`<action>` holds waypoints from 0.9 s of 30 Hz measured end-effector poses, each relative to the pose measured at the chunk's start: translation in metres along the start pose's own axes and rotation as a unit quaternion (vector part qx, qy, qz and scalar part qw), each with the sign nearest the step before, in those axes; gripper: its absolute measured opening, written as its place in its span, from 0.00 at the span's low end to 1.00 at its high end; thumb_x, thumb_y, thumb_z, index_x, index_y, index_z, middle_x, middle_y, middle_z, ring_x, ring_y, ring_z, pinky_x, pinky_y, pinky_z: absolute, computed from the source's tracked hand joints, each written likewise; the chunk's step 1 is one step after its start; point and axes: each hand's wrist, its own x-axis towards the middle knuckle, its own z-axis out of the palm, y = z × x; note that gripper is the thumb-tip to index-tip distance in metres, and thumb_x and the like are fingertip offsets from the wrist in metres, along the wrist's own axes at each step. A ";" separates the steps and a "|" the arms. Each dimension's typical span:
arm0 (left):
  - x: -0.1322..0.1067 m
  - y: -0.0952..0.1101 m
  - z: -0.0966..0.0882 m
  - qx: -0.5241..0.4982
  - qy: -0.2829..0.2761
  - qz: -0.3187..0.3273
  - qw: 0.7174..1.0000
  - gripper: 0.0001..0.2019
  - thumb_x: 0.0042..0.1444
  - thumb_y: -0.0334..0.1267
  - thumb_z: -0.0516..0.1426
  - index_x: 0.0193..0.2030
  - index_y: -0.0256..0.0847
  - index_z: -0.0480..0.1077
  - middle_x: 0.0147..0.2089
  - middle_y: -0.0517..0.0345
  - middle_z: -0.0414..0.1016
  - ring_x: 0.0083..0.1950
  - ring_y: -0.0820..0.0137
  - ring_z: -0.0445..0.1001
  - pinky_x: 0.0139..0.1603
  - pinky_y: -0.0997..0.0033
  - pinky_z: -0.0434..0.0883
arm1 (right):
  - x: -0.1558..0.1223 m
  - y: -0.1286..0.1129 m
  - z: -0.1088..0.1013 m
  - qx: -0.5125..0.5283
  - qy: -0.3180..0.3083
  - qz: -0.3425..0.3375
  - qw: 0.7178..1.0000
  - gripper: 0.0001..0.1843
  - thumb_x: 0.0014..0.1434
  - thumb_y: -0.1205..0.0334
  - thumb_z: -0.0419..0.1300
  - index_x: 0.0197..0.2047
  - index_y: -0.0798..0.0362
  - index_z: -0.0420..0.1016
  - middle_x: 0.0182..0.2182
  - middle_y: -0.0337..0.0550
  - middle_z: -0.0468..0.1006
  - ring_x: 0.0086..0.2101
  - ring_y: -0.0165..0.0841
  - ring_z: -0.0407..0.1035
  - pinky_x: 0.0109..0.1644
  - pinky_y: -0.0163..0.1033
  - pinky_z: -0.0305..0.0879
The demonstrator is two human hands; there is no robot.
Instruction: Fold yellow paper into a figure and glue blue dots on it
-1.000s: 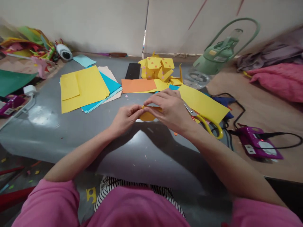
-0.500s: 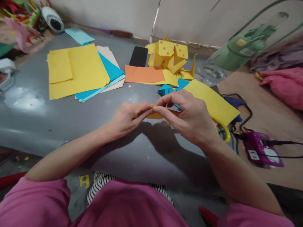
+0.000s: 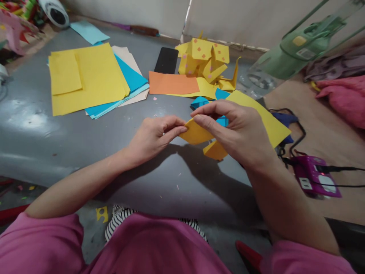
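A folded yellow paper piece (image 3: 196, 132) is held above the table between my two hands. My left hand (image 3: 159, 134) pinches its left corner between thumb and fingers. My right hand (image 3: 234, 129) grips the upper edge, thumb in front, and covers its right side. Below hangs another folded yellow flap (image 3: 215, 150); whether it joins the held piece I cannot tell. Just behind my right hand lie folded blue paper pieces (image 3: 199, 102) and a yellow sheet (image 3: 264, 118). Farther back stands a spotted yellow paper figure (image 3: 203, 57).
Yellow sheets (image 3: 97, 83) overlap blue paper (image 3: 129, 72) at the left. An orange strip (image 3: 173, 83) lies before a black phone (image 3: 167, 60). At right are a green bottle (image 3: 302, 49) and a purple power adapter (image 3: 315, 177) with cords. Small paper scraps dot the grey table (image 3: 159, 201).
The yellow paper piece has turned so that more of its face shows. My right hand has shifted slightly right, and the fingertips of both hands have moved apart. The view has shifted slightly.
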 end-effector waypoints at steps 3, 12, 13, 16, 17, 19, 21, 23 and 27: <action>0.000 0.001 0.000 -0.008 -0.014 -0.007 1.000 0.10 0.65 0.43 0.57 0.39 0.42 0.78 0.35 0.60 0.82 0.34 0.72 0.76 0.38 0.74 0.68 | -0.001 -0.001 -0.002 -0.008 -0.009 0.008 1.000 0.09 0.65 0.57 0.61 0.38 0.48 0.82 0.35 0.42 0.84 0.35 0.37 0.75 0.39 0.42 0.69; 0.000 -0.002 0.000 -0.075 -0.044 -0.041 0.995 0.13 0.64 0.46 0.58 0.40 0.40 0.78 0.37 0.57 0.83 0.38 0.70 0.78 0.41 0.74 0.71 | -0.002 -0.002 -0.004 -0.011 -0.020 0.012 1.000 0.10 0.65 0.56 0.61 0.37 0.49 0.81 0.34 0.43 0.83 0.34 0.37 0.74 0.40 0.43 0.68; 0.000 -0.002 0.001 -0.073 -0.034 -0.038 0.996 0.13 0.63 0.47 0.59 0.42 0.40 0.78 0.39 0.57 0.83 0.39 0.70 0.79 0.42 0.74 0.72 | -0.002 -0.001 -0.003 -0.014 -0.018 0.005 1.000 0.10 0.65 0.56 0.60 0.37 0.49 0.81 0.34 0.43 0.83 0.34 0.37 0.74 0.40 0.43 0.68; -0.001 -0.001 0.004 -0.064 -0.002 -0.020 0.998 0.15 0.62 0.49 0.60 0.44 0.40 0.80 0.41 0.56 0.84 0.40 0.69 0.80 0.43 0.74 0.73 | -0.001 0.001 0.000 -0.022 -0.020 -0.023 0.999 0.09 0.65 0.57 0.60 0.37 0.49 0.81 0.34 0.43 0.83 0.35 0.37 0.74 0.41 0.43 0.68; -0.001 0.000 0.004 -0.054 0.008 -0.010 0.998 0.15 0.62 0.49 0.60 0.43 0.39 0.80 0.40 0.56 0.84 0.39 0.69 0.80 0.42 0.74 0.73 | -0.002 0.001 0.001 -0.026 -0.023 -0.031 0.999 0.09 0.66 0.57 0.60 0.37 0.49 0.81 0.34 0.43 0.83 0.35 0.37 0.74 0.42 0.43 0.68; -0.001 0.001 0.005 -0.021 0.025 0.011 0.999 0.14 0.64 0.47 0.58 0.40 0.39 0.80 0.38 0.56 0.84 0.37 0.70 0.80 0.40 0.75 0.72 | -0.002 0.001 0.004 -0.031 -0.025 -0.042 0.998 0.09 0.66 0.58 0.60 0.37 0.49 0.81 0.34 0.42 0.83 0.35 0.37 0.74 0.42 0.43 0.68; -0.002 0.002 0.005 0.014 0.038 0.031 0.999 0.13 0.65 0.45 0.58 0.39 0.39 0.80 0.36 0.57 0.84 0.36 0.72 0.79 0.39 0.76 0.71 | -0.003 0.000 0.006 -0.031 -0.025 -0.042 0.998 0.09 0.66 0.58 0.60 0.37 0.48 0.81 0.34 0.42 0.83 0.36 0.37 0.74 0.42 0.43 0.68; -0.002 0.003 0.004 0.040 0.051 0.048 0.997 0.11 0.64 0.42 0.58 0.37 0.39 0.80 0.35 0.58 0.84 0.34 0.73 0.78 0.39 0.77 0.70 | -0.004 -0.002 0.008 -0.026 -0.022 -0.038 0.999 0.09 0.66 0.57 0.60 0.37 0.48 0.81 0.34 0.42 0.83 0.36 0.37 0.74 0.41 0.43 0.68; -0.003 0.004 0.003 0.051 0.060 0.046 0.996 0.12 0.64 0.41 0.57 0.36 0.39 0.79 0.33 0.59 0.83 0.33 0.74 0.77 0.38 0.77 0.70 | -0.004 -0.006 0.005 -0.004 -0.016 -0.013 1.000 0.08 0.65 0.57 0.61 0.37 0.48 0.81 0.33 0.42 0.82 0.35 0.37 0.75 0.40 0.43 0.70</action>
